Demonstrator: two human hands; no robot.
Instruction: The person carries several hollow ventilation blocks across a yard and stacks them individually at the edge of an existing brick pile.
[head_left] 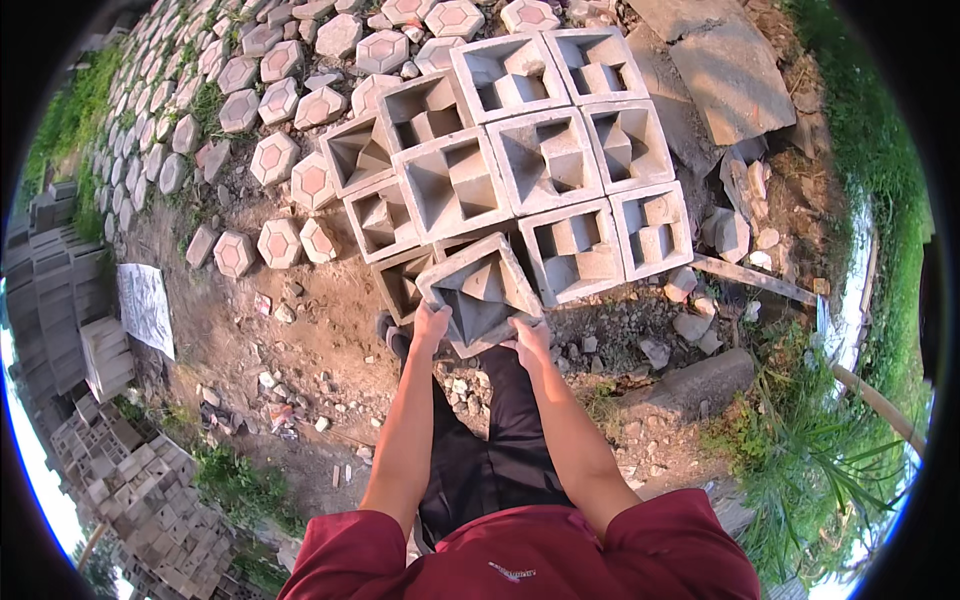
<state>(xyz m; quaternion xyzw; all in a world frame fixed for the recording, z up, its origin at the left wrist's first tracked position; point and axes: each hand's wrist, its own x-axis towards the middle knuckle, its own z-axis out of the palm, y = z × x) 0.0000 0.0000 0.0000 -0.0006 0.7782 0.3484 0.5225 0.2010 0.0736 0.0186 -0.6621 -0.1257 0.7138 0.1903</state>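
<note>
I had the left hand (432, 322) gripping the left wall of a concrete block (513, 272), and the right hand (528, 338) gripping its near right corner; the fingers under it were hidden from me. The block was tilted, hollow side up, over the near edge of the cluster of blocks (547, 112), left of that edge's middle. I could not tell whether it touched those below. The cluster's blocks sat close together, hollows facing up, each with angled pieces inside.

Below my arms were dark trousers (462, 470) and a maroon shirt (560, 560). Rubble (655, 352) lay on the ground (330, 345) along the cluster's near right edge, and a board (755, 278) ran out from its near right corner. Hexagonal pavers (274, 158) covered the ground beyond its left edge; broken slabs (735, 75) leaned by its far right corner. Farther left I saw a white sheet (146, 310) and stacked grey blocks (50, 260).
</note>
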